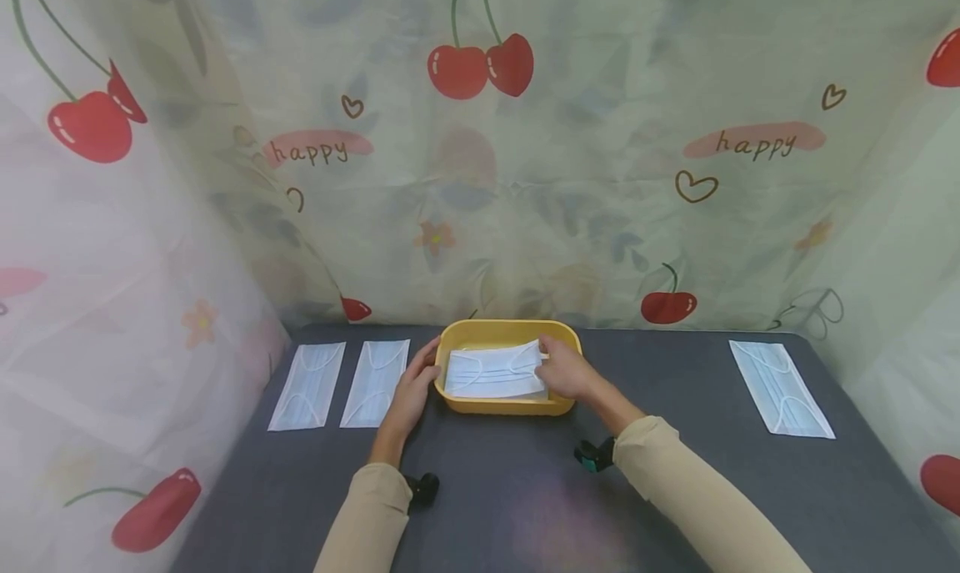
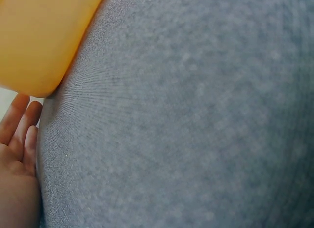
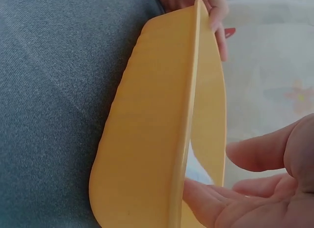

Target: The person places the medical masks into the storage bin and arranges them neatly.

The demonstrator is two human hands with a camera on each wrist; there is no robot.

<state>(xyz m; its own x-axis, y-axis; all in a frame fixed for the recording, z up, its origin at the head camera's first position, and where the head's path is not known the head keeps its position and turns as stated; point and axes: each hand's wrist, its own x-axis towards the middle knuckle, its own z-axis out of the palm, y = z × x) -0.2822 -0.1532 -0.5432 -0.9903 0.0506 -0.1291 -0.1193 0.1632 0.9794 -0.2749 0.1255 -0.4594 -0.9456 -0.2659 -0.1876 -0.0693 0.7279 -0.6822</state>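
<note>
We see a dark grey table (image 1: 525, 490) set against a cherry-printed curtain (image 1: 480, 139), and at its far middle stands a yellow tray (image 1: 501, 333) whose long axis runs left to right across our view. Inside the tray lies a white face mask (image 1: 491, 371), flat, with its long axis running the same way as the tray, so it fills most of the tray floor. The right hand (image 1: 564, 371) reaches in from the right end of the tray and lies over that end of the mask, so the mask stretches away from it to the left; the right-wrist view shows its fingers (image 3: 260, 152) loosely extended over the tray's inside, relaxed rather than clenched (whether the thumb pinches the mask edge we cannot tell). The left hand (image 1: 414, 385) sits outside the tray at its left wall, fingers fairly straight and resting against the rim, steadying rather than gripping; in the left-wrist view its fingertips (image 2: 22, 122) lie just below the tray's rounded corner (image 2: 39, 41). Of the two, we judge the right hand the nearer to the mask, since it is on it while the left hand touches only the tray. Well left of the tray two more masks lie side by side, a far-left mask (image 1: 309, 385) and a near-left mask (image 1: 376, 382), long axes pointing away from us; a single mask on the right (image 1: 780, 387) lies well apart, slightly skewed.
</note>
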